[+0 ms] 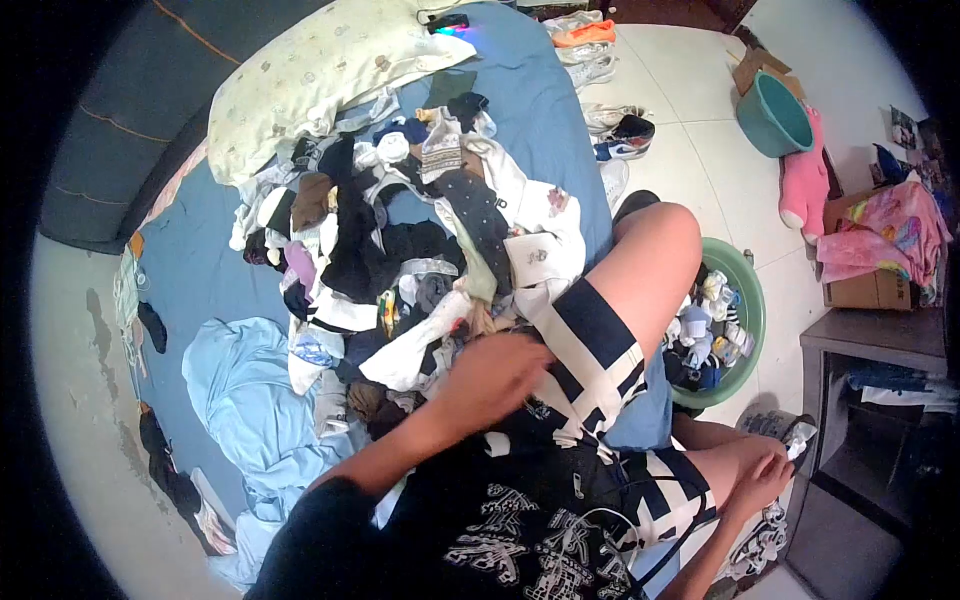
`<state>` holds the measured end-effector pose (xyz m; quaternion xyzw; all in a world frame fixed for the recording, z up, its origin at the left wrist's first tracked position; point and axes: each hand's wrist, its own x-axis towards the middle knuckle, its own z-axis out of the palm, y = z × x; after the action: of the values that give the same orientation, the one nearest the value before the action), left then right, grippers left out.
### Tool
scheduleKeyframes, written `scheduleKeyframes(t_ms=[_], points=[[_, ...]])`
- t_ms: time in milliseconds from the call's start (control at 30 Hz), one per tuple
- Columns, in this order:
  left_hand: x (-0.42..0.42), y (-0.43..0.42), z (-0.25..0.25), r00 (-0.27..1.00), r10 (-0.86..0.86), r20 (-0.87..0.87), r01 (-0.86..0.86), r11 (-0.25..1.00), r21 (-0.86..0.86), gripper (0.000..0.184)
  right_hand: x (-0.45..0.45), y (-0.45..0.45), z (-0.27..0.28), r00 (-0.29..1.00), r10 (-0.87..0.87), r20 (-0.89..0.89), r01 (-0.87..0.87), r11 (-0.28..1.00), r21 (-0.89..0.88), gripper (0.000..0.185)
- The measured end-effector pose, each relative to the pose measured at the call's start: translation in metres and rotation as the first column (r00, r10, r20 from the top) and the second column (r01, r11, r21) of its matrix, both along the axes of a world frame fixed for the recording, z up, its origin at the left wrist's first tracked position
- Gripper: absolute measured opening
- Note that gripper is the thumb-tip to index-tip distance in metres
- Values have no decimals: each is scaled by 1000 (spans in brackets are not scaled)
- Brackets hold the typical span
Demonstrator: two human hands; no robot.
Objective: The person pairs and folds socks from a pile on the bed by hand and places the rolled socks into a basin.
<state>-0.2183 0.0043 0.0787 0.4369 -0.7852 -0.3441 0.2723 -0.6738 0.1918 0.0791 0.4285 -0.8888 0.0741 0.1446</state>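
Note:
Over the near edge of a large pile of socks and small clothes (400, 250), beside the patterned shorts, is my left hand (500, 375). Its fingers look bent but are blurred, and whether they hold anything cannot be made out. My right hand (762, 484) rests on the bare lower leg at the right, fingers somewhat apart, with nothing seen in it. A white sock (415, 348) lies in the pile just beyond my left hand. To the right of the raised knee, a green basin (752, 300) on the floor holds several rolled or bunched socks.
The pile lies on a blue bed sheet (530, 90), with a pale pillow (300, 85) beyond and light blue cloth (245, 400) at left. Shoes (625, 138) line the bed's side. A teal bucket (775, 115), pink plush toy (805, 180) and dark shelf (870, 345) stand right.

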Motion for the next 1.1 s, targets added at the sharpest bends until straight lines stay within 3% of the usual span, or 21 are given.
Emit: scheduleKeyframes(t_ms=[67, 133, 267, 333, 400, 567, 700, 767, 833, 933, 1033, 1100], points=[[46, 22, 11, 956, 289, 45, -290, 957, 17, 9, -2, 6, -1, 995, 3, 97, -3, 1000, 1, 26], [87, 34, 29, 825, 548, 138, -542, 837, -78, 9, -7, 15, -8, 995, -4, 101, 6, 1000, -26, 27], [139, 30, 44, 562, 739, 371, -653, 672, -349, 24, 12, 2, 2, 983, -23, 183, 38, 996, -79, 28], [152, 29, 31, 522, 745, 415, -653, 662, -368, 33, -4, 8, -11, 989, 37, 143, -23, 995, -98, 28], [159, 31, 6, 503, 647, 573, -508, 758, -409, 35, -11, 11, -14, 994, 67, 82, -62, 996, -63, 27], [119, 38, -23, 713, 515, 475, -409, 857, -315, 28, -10, 15, -14, 993, 24, 115, -16, 998, -68, 28], [112, 54, -22, 802, 503, 321, -370, 842, -393, 27, 3, 8, -7, 982, 22, 187, 11, 984, -178, 29], [113, 58, -16, 963, 197, 183, -108, 906, -408, 29, 1, 9, -10, 979, 66, 192, -22, 974, -225, 29], [92, 59, -1, 989, 96, 117, -46, 928, -369, 29, -9, 14, -13, 991, 27, 133, -14, 995, -102, 28], [60, 65, -4, 999, -34, 20, 39, 952, -305, 31, -8, 14, -13, 995, 41, 89, -33, 995, -90, 29], [28, 64, 7, 998, -56, -29, 50, 983, -174, 32, 6, 4, -8, 977, 6, 214, 48, 968, -248, 30], [27, 62, 7, 998, -48, -52, 41, 990, -134, 32, 1, 7, -9, 978, -12, 207, 54, 979, -199, 30]])
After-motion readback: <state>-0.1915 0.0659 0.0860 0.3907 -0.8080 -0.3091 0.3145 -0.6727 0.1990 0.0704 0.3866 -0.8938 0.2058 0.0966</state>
